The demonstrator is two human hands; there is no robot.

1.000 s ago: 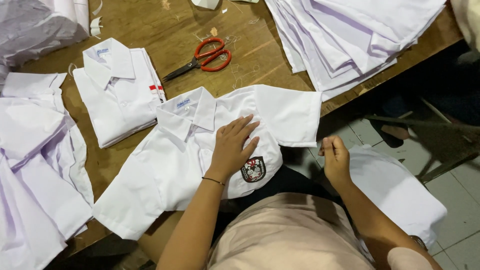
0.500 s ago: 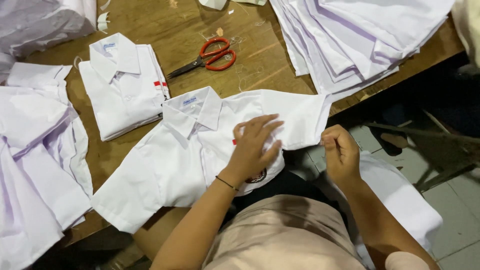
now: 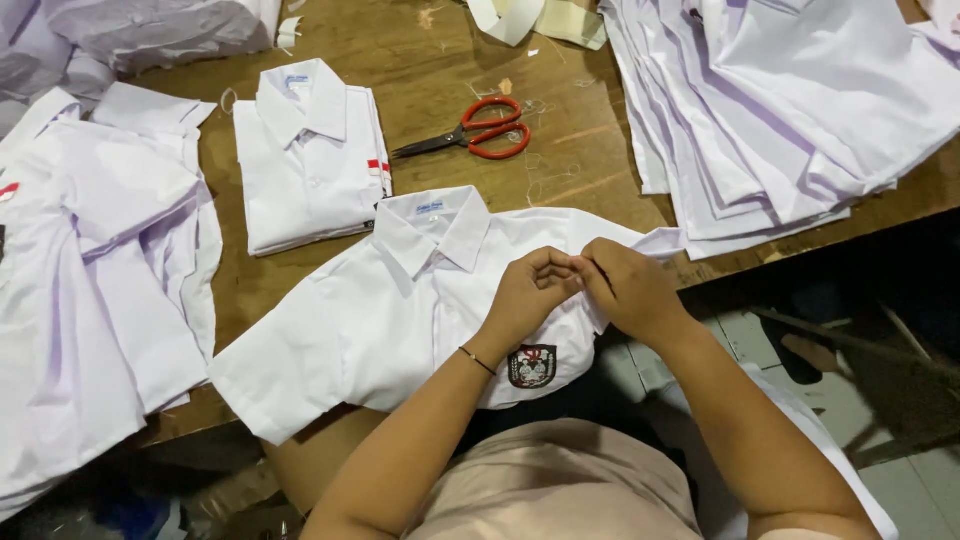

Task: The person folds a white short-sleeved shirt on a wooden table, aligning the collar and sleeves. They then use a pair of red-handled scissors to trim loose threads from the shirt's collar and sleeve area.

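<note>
Pinching white shirt (image 3: 390,310) front at placket, left hand (image 3: 525,295) and right hand (image 3: 630,290) fingertip to fingertip, both clenched on fabric. Lying flat at near table (image 3: 430,60) edge, collar away, hem overhanging, long axis toward body. Equally near, right over it. Scissors (image 3: 470,132) beyond, untouched.

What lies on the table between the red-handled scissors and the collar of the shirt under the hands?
Head view: only bare wooden table with a few loose thread scraps separates the scissors from the spread shirt's collar; no other item lies there.
</note>
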